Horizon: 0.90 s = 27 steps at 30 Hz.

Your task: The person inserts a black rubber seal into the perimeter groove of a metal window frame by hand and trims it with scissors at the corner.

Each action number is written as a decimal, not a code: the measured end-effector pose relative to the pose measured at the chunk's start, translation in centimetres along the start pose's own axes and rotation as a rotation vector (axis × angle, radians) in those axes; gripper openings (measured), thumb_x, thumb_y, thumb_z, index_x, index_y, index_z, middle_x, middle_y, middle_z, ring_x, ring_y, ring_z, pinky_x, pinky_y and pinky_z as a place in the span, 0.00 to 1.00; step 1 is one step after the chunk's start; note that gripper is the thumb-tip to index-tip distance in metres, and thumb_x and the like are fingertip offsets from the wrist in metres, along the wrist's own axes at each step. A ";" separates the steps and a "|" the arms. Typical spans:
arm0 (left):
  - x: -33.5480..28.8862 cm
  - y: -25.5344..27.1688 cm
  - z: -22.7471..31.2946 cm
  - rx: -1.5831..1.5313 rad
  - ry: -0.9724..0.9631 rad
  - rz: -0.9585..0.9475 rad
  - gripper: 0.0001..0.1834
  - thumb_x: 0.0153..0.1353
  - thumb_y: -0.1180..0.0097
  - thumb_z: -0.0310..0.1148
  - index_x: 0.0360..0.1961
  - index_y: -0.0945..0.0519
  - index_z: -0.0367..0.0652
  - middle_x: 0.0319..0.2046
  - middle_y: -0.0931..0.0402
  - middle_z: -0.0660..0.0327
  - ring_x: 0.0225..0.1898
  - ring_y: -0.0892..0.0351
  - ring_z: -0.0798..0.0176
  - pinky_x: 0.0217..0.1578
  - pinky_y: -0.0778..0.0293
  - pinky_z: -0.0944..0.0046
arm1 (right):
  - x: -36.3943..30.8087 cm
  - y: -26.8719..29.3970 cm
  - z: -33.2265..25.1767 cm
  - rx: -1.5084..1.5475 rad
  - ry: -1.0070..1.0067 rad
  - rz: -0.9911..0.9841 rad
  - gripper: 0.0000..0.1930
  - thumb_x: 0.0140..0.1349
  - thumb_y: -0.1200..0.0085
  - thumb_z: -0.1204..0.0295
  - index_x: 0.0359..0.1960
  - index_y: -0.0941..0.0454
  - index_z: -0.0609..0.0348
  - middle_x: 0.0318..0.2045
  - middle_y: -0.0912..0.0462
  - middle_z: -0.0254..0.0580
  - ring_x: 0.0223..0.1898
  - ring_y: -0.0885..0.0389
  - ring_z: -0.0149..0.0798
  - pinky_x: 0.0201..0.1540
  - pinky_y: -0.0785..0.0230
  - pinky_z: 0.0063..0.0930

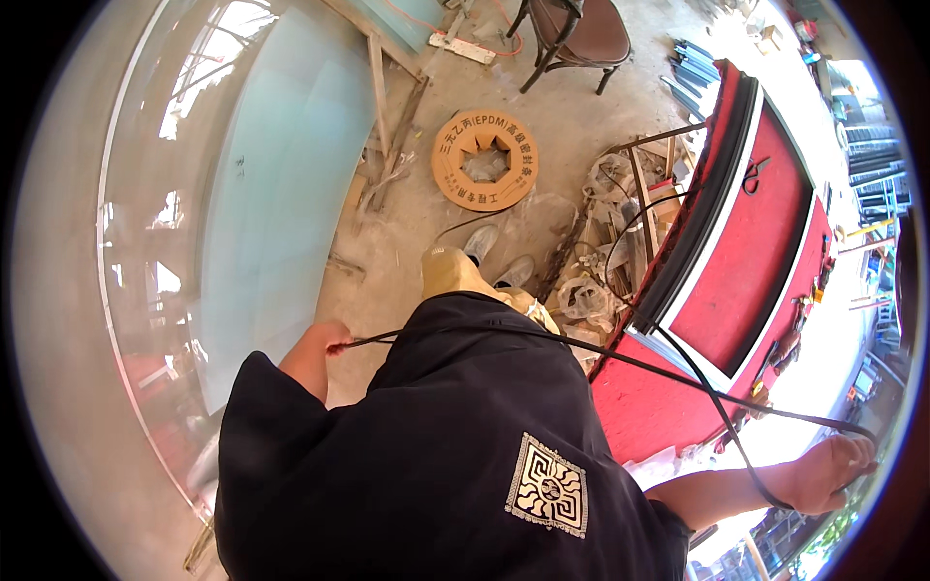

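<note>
A long black rubber strip [678, 374] stretches across the front of my body. My left hand [336, 338] is closed around one part of it, low at my left side. Far out to the right, my raised right hand [833, 473] grips it too, with the strip looping round that hand and wrist. From there another length runs back to a white and black rectangular frame [699, 351] lying on the red-topped bench [630, 412]. More thin black strip hangs off the bench's left side.
Scissors [756, 176] lie inside the frame. An orange cardboard reel [449, 165] rests on the floor ahead, with a brown chair [591, 34] beyond. Large glass panes [281, 184] lean at left. Plastic bags [584, 298] and scraps crowd beneath the bench; hand tools line its right edge.
</note>
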State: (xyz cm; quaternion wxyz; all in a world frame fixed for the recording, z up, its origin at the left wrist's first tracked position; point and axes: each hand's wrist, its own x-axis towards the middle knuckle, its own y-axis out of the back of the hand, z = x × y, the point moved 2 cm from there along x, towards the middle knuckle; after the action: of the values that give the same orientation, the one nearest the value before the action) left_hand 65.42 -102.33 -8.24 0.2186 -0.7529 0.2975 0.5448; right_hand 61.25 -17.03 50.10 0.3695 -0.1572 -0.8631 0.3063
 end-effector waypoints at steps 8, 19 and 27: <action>-7.7 4.9 14.4 -1.002 -0.621 0.328 0.12 0.73 0.43 0.39 0.38 0.16 0.42 0.23 0.24 0.62 0.21 0.26 0.63 0.23 0.28 0.58 | 1.4 0.1 4.6 0.023 -0.127 -0.067 0.40 0.76 0.74 0.31 0.63 0.36 0.58 0.50 0.34 0.47 0.50 0.29 0.44 0.51 0.31 0.43; -13.2 -3.7 28.9 0.311 -0.881 0.162 0.16 0.74 0.46 0.38 0.50 0.13 0.38 0.27 0.19 0.60 0.25 0.19 0.62 0.29 0.21 0.58 | 0.9 -3.0 -1.1 -0.112 -0.021 -0.038 0.50 0.74 0.79 0.24 0.59 0.30 0.66 0.51 0.30 0.49 0.48 0.24 0.43 0.52 0.27 0.46; -18.0 -14.8 37.2 1.159 -1.076 0.198 0.24 0.68 0.47 0.42 0.57 0.15 0.38 0.56 0.15 0.42 0.59 0.16 0.37 0.61 0.22 0.44 | -2.5 -9.9 -9.2 -0.363 0.118 0.014 0.42 0.72 0.66 0.31 0.54 0.31 0.68 0.50 0.32 0.46 0.39 0.27 0.39 0.44 0.31 0.38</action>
State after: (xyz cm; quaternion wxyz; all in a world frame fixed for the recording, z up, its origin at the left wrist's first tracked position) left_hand 45.77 -63.51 -2.57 0.6394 -0.1230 0.4525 0.6093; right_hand 69.31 -22.00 60.08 0.3829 -0.2448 -0.8800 0.1382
